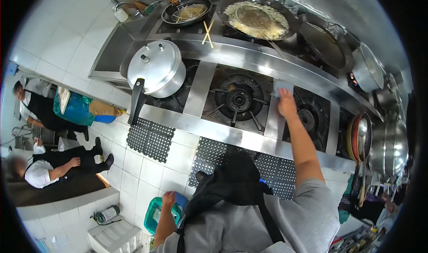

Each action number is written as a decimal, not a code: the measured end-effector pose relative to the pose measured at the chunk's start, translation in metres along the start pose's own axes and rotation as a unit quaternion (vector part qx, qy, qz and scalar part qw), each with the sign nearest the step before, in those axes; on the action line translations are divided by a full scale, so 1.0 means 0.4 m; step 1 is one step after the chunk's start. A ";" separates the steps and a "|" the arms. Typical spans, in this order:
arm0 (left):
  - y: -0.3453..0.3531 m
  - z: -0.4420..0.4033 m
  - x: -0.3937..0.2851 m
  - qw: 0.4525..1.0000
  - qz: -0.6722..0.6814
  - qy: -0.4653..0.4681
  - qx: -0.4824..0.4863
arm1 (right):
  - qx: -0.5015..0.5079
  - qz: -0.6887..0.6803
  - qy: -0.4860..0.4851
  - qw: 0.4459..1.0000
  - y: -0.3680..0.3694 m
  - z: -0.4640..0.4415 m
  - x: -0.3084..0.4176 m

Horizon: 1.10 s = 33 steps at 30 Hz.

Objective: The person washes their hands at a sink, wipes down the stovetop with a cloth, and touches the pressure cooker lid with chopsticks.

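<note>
My right hand (286, 103) reaches out over the stove and presses a grey-blue cloth (281, 87) onto the steel strip between two burners. Its fingers are bent over the cloth's near edge. Down at my left side, my left hand (168, 198) is curled closed above a green-lined bin (154, 217). A blue item (181, 200) shows right beside that hand, and I cannot tell whether the fingers hold it. The burner (238, 100) left of the cloth and the burner (306, 118) right of it carry no pots.
A pressure cooker (154, 63) stands on the left burner, handle jutting forward. Behind are a frying pan (187, 12), a wok of frying food (256, 16) and crossed sticks (207, 33). A flame burns under a pot (369, 68). Two people (58, 170) are at the left.
</note>
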State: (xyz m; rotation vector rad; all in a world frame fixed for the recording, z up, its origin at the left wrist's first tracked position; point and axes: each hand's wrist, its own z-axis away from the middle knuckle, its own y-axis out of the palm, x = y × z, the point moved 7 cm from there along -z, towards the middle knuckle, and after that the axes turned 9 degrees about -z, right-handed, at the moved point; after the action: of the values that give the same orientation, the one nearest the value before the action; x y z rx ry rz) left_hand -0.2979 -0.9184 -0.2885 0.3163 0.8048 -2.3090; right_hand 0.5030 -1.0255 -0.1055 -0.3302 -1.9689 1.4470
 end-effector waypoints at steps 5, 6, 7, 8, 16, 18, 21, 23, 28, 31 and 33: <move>0.071 0.112 -0.254 0.992 0.030 0.110 -0.047 | -0.002 -0.103 0.033 0.994 0.032 -0.247 -0.067; 0.086 0.139 -0.275 0.991 0.039 0.117 -0.048 | 0.013 -0.110 0.026 0.994 0.044 -0.280 -0.045; 0.096 0.163 -0.283 0.990 0.048 0.123 -0.049 | 0.026 -0.116 0.020 0.993 0.057 -0.309 -0.023; 0.110 0.175 -0.264 0.990 0.054 0.116 -0.056 | 0.034 -0.120 0.011 0.992 0.072 -0.335 0.005; 0.175 0.292 0.085 0.994 -0.050 0.012 -0.098 | 0.101 -0.135 -0.070 0.983 0.237 -0.519 0.292; 0.170 0.314 0.133 0.993 -0.053 0.021 -0.108 | 0.119 -0.150 -0.070 0.979 0.269 -0.547 0.371; 0.221 0.336 0.315 0.957 0.208 -0.190 -0.069 | 0.137 -0.171 -0.125 0.968 0.324 -0.554 0.500; 0.245 0.366 0.301 0.950 0.246 -0.165 -0.102 | 0.161 -0.110 -0.145 0.970 0.332 -0.540 0.587; 0.286 0.330 0.264 0.970 0.177 -0.081 -0.146 | 0.225 -0.146 -0.215 0.939 0.393 -0.404 0.766; 0.307 0.318 0.220 0.941 0.314 -0.048 -0.117 | 0.235 -0.128 -0.229 0.936 0.388 -0.236 0.857; 0.275 0.325 0.121 0.944 0.308 -0.066 -0.104 | 0.229 -0.124 -0.290 0.921 0.393 -0.109 0.901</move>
State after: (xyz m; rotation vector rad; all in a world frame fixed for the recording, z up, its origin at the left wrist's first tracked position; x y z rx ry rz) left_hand -0.2629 -1.0893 -0.2583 0.2666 0.7430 -1.6288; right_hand 0.2336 -0.7360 -0.1129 0.6012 -1.9137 1.9116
